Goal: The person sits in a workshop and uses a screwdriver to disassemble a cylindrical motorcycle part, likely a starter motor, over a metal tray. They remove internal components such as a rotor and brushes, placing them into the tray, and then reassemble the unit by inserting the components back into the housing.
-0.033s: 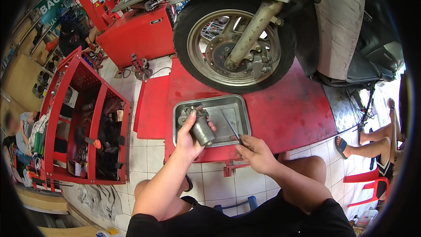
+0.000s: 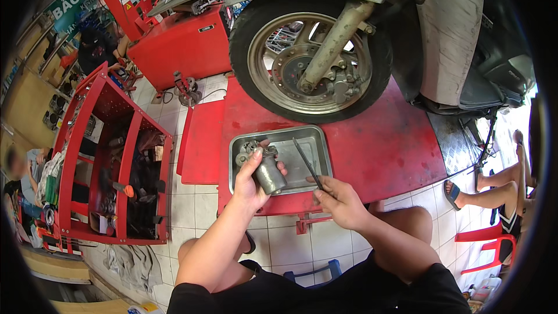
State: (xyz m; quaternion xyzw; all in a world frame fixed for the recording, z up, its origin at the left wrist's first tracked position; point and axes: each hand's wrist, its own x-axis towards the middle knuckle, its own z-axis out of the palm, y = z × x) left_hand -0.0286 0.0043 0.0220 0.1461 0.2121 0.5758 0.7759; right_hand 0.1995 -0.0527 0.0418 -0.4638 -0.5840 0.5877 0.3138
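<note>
Metal cylinder (image 2: 269, 175), likely heavy, stiff and perhaps slick, best gripped round its body; left hand (image 2: 250, 186) clasps it; right hand (image 2: 344, 202) pinches a slim dark rod (image 2: 306, 161).

2 hands (image 2: 250, 180) (image 2: 342, 200) curled, apart

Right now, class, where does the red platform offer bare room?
Bare: red platform right of the tray, nearer you than the front wheel. Crowded: over the tray, left hand holding a metal cylinder, right hand a dark tool.
</note>
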